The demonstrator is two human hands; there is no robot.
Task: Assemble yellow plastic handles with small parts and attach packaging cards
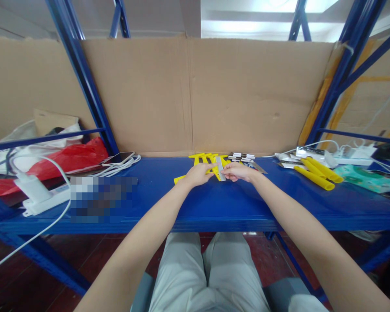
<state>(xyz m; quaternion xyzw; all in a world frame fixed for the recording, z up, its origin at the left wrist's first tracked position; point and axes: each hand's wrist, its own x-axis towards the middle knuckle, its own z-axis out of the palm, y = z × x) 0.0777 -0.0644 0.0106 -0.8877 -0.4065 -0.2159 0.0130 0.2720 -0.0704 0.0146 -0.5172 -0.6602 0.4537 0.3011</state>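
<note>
Near the middle of the blue shelf, my left hand (200,174) is closed on a yellow plastic tool piece (215,173). A flat silver metal strip (220,165) lies against that piece, standing at a slant. My right hand (238,171) pinches the strip near its lower end. Just behind my left hand, several more yellow plastic pieces (201,157) lie in a row. The end of another yellow piece (178,179) pokes out to the left of my left hand. My fingers hide part of the held yellow piece.
Small black-and-white packs (242,157) lie behind my right hand. Yellow tubes (315,173) and silver packets (289,159) sit to the right. A white power strip (48,197), coiled cables (125,163) and a red bag (68,160) are on the left. Cardboard (195,95) closes the back.
</note>
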